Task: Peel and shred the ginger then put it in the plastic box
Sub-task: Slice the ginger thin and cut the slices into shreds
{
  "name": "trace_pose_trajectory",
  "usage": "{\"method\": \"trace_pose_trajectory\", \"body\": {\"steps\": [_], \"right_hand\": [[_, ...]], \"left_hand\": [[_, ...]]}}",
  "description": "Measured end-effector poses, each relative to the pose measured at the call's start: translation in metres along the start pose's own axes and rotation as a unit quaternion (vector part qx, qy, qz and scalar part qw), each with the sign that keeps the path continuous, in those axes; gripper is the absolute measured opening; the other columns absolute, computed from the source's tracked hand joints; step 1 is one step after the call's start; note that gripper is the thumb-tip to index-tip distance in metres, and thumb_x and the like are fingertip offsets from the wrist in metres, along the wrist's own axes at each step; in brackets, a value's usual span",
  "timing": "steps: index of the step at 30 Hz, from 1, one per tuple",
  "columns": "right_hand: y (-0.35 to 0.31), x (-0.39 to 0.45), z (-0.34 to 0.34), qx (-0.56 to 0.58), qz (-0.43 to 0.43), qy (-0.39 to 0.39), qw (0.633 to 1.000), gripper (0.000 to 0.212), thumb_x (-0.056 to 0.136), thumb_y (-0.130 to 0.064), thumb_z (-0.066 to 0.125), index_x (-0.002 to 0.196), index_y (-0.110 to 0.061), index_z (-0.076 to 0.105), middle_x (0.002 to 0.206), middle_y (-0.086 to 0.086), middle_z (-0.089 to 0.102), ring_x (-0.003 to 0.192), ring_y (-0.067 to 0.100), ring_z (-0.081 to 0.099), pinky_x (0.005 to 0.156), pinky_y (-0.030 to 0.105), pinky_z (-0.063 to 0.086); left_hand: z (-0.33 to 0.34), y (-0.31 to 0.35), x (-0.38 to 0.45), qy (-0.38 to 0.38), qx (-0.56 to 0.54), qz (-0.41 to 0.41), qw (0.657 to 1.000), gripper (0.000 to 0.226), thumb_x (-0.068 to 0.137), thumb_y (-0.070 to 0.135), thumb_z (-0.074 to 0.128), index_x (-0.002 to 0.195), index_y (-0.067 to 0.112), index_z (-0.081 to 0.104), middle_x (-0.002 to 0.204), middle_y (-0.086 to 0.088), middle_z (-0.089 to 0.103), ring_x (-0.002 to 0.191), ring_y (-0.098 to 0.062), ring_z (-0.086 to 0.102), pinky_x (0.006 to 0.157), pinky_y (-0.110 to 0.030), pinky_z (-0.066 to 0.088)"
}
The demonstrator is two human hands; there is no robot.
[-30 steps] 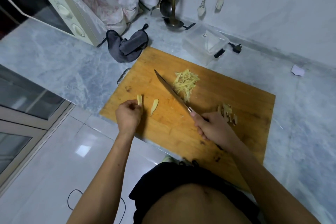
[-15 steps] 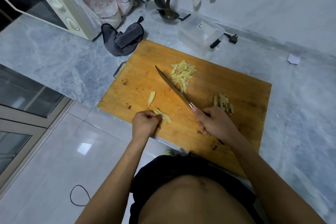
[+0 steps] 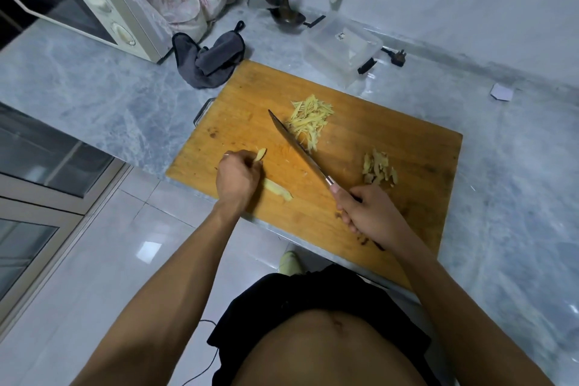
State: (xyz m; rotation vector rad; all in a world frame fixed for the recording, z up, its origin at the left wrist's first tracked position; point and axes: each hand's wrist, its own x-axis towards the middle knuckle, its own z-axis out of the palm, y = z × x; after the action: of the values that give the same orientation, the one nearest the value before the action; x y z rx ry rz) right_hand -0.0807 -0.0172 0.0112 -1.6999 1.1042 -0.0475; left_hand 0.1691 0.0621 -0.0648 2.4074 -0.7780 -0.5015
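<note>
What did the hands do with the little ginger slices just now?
The left hand set one ginger slice down near the cutting board's front edge, then reached back and now pinches the other slice. The right hand kept holding the knife. The shredded ginger pile, peels and plastic box stayed put.

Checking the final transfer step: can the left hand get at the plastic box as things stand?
Probably not right away. The left hand is pinching a ginger slice, and the box sits beyond the board's far edge. Nothing blocks the way; it would just need to let go first.
</note>
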Motion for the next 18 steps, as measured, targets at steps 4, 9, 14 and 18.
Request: {"method": "trace_pose_trajectory", "body": {"steps": [4, 9, 14, 18], "right_hand": [[0.006, -0.003, 0.001, 0.002, 0.005, 0.001, 1.000, 0.070, 0.096, -0.059, 0.048, 0.081, 0.007, 0.066, 0.059, 0.009, 0.066, 0.049, 0.016, 0.058, 0.059, 0.036, 0.052], [0.009, -0.007, 0.005, 0.010, 0.014, 0.003, 1.000, 0.069, 0.097, -0.057, 0.049, 0.083, 0.008, 0.067, 0.057, 0.003, 0.064, 0.048, 0.013, 0.058, 0.056, 0.029, 0.047], [0.013, -0.010, 0.010, 0.036, 0.028, 0.006, 0.999, 0.068, 0.096, -0.056, 0.051, 0.086, 0.010, 0.065, 0.060, 0.005, 0.065, 0.049, 0.014, 0.057, 0.057, 0.031, 0.048], [0.013, -0.012, 0.011, 0.035, 0.029, 0.002, 0.999, 0.066, 0.097, -0.055, 0.051, 0.085, 0.008, 0.066, 0.061, 0.005, 0.064, 0.050, 0.014, 0.057, 0.057, 0.032, 0.048]], "left_hand": [[-0.008, 0.002, -0.003, 0.000, -0.036, 0.020, 0.999, 0.016, 0.094, 0.019, 0.062, 0.103, 0.018, 0.075, 0.098, -0.001, 0.071, 0.070, -0.016, 0.060, 0.060, -0.023, 0.040], [-0.024, -0.012, -0.017, -0.078, -0.054, 0.106, 0.990, 0.015, 0.095, 0.012, 0.062, 0.096, 0.019, 0.075, 0.088, 0.008, 0.065, 0.086, -0.011, 0.056, 0.073, -0.021, 0.038], [-0.041, 0.009, -0.015, -0.254, -0.058, 0.132, 0.956, 0.014, 0.095, 0.013, 0.064, 0.096, 0.018, 0.077, 0.092, 0.008, 0.072, 0.090, -0.003, 0.063, 0.083, -0.017, 0.045], [-0.035, 0.024, -0.006, -0.290, -0.007, 0.128, 0.948, 0.014, 0.092, 0.009, 0.068, 0.095, 0.019, 0.076, 0.094, 0.008, 0.073, 0.089, -0.001, 0.062, 0.084, -0.013, 0.046]]}}
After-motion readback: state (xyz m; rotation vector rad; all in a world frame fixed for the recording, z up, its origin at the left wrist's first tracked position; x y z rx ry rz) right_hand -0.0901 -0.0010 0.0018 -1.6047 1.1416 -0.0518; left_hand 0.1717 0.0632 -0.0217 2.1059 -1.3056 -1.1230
